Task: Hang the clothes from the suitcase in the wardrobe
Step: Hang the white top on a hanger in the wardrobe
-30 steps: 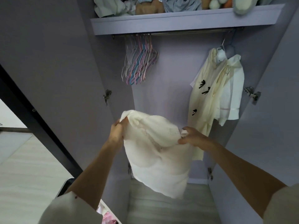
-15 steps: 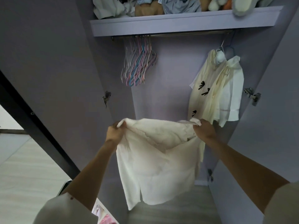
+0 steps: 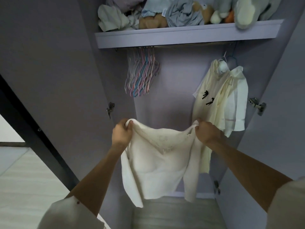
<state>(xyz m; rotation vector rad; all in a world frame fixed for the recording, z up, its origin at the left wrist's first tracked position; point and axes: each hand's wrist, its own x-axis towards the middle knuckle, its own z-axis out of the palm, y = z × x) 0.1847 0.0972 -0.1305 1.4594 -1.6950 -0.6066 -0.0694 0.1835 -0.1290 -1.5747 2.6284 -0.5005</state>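
The person is holding a white blouse [image 3: 158, 156] up in front of the open wardrobe [image 3: 173, 90]. The left hand [image 3: 122, 133] is gripping one shoulder w/ fingers [image 3: 127, 126] curled tight round the cloth, and the right hand [image 3: 207, 132] is gripping the other shoulder the same way, so the blouse is hanging spread between both hands, its hem near the wardrobe floor. Above and a bit left of the left fingers, a bunch of empty pastel hangers [image 3: 142, 76] is hanging on the rail [image 3: 181, 46]. Just beside the right fingers, up and to the right, two cream garments [image 3: 222, 100] are hanging. Well above, the shelf [image 3: 181, 35] is carrying soft toys [image 3: 244, 10] and crumpled clothes.
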